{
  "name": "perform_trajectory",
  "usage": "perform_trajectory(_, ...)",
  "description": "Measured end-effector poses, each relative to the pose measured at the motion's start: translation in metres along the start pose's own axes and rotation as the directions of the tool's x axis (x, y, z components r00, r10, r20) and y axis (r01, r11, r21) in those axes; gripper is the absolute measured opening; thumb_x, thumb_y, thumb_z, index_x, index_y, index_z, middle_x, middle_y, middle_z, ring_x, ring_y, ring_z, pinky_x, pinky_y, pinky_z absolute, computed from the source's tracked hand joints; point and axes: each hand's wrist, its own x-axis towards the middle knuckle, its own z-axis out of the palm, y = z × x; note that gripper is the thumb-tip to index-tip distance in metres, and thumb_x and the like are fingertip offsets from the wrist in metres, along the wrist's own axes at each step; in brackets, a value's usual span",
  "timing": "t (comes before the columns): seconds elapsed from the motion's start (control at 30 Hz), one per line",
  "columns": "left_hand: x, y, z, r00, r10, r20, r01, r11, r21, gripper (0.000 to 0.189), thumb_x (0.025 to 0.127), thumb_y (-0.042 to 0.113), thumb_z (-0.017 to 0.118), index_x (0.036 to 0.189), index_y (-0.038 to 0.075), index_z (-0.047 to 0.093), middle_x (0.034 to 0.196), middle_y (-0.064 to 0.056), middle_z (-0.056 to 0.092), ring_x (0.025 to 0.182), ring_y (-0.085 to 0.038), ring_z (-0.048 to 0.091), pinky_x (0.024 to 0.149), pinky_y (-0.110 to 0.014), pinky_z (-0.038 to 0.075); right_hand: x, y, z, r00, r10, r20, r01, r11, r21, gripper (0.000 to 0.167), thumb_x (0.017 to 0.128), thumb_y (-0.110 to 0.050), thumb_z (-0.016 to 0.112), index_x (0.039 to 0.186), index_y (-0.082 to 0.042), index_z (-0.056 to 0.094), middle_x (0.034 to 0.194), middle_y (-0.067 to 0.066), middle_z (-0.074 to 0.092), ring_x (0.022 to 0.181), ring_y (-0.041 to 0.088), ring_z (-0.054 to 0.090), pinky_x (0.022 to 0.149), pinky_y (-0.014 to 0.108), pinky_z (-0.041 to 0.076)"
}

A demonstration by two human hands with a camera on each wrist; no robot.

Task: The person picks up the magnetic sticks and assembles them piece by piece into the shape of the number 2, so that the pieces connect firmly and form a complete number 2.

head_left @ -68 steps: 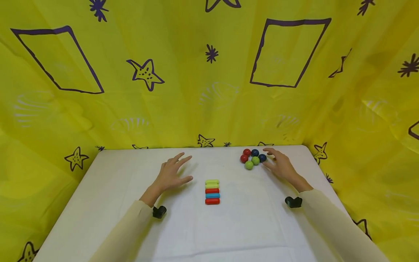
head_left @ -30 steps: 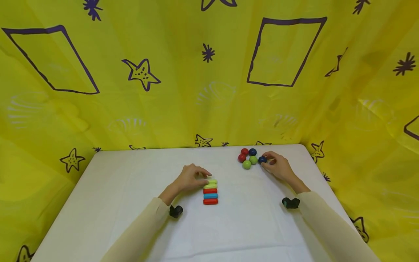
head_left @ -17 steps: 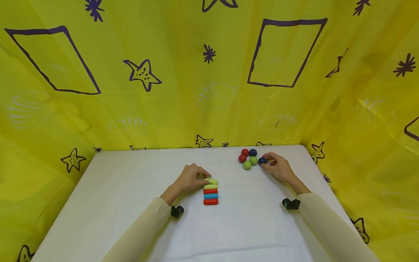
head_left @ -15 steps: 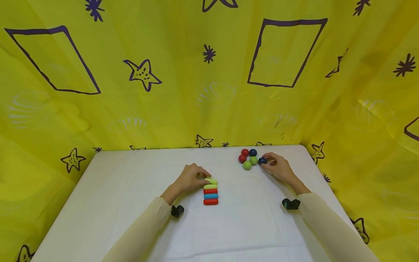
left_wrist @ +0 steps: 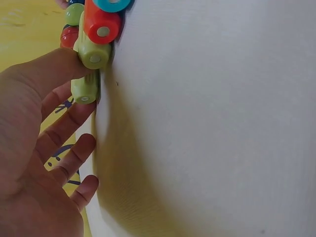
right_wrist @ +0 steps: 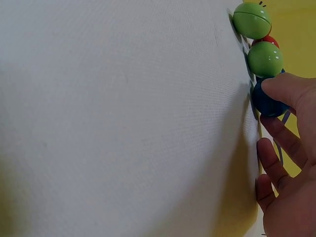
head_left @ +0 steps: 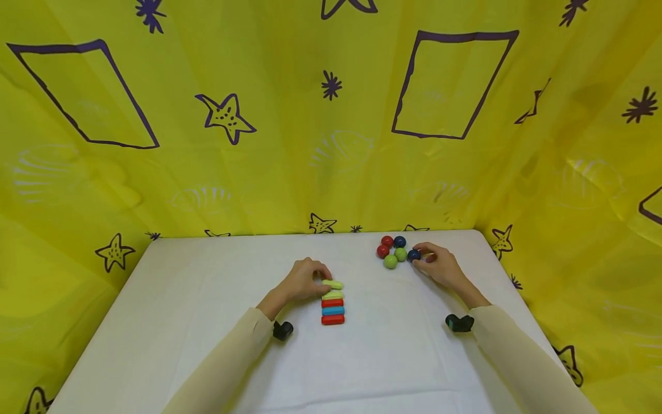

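Note:
My left hand (head_left: 302, 280) pinches the farthest yellow-green stick (head_left: 333, 284) between thumb and fingers, slightly apart from the row beside it. In the left wrist view this short plastic stick (left_wrist: 85, 91) has a small metallic disc in its end. The row nearer me holds another yellow-green stick (head_left: 332, 295), a red one (head_left: 332, 302), a blue one (head_left: 333, 310) and a second red one (head_left: 333, 319). At the back right, my right hand (head_left: 442, 265) pinches a dark blue ball (head_left: 414, 256), close beside the other balls; its thumb (right_wrist: 286, 89) covers part of it.
Left of the right hand sit two green balls (head_left: 390, 261), two red balls (head_left: 383, 251) and another dark blue ball (head_left: 400, 241). A white cloth (head_left: 388, 356) covers the table. Yellow patterned curtain (head_left: 289, 172) stands along the back and sides.
My left hand came right to the row, gripped the farthest stick and shifted it slightly away from its neighbour. The right hand took hold of the dark blue ball and drew it slightly towards me.

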Motion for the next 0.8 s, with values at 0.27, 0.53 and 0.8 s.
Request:
perform_trajectory(0.27,0.001,-0.001,0.000,0.999,-0.033,0.005,0.033,0.999,-0.009,0.012,0.084,0.022,0.083,0.094,0.018,0.077,0.087,0.011,0.068,0.085,-0.012,0.050,0.079,-0.031,0.040,-0.004,-0.001,-0.003,1.000,-0.019,-0.001,0.019,1.000,-0.018,0.040,0.096,-0.020,0.074,0.132,-0.008,0.064,0.128,0.017,0.065,0.103,0.032,0.057,0.084,0.039,0.048)
perform_trajectory(0.53,0.000,-0.001,-0.002,0.999,-0.033,0.005,0.033,0.999,-0.026,0.011,0.084,0.021,0.083,0.094,0.018,0.077,0.088,0.010,0.069,0.085,-0.013,0.050,0.080,-0.033,0.040,-0.012,-0.002,-0.006,0.998,-0.055,0.036,0.056,0.998,-0.042,0.038,0.094,-0.021,0.076,0.129,-0.008,0.065,0.122,0.017,0.068,0.093,0.028,0.056,0.077,0.036,0.047)
perform_trajectory(0.8,0.000,0.000,-0.004,0.999,-0.051,0.018,0.052,0.998,-0.031,0.011,0.084,0.021,0.083,0.093,0.018,0.078,0.087,0.011,0.070,0.086,-0.014,0.051,0.082,-0.034,0.041,-0.023,-0.006,-0.003,0.994,-0.074,0.075,0.076,0.996,-0.034,0.037,0.093,-0.025,0.078,0.126,-0.011,0.068,0.116,0.013,0.070,0.090,0.025,0.054,0.073,0.033,0.046)
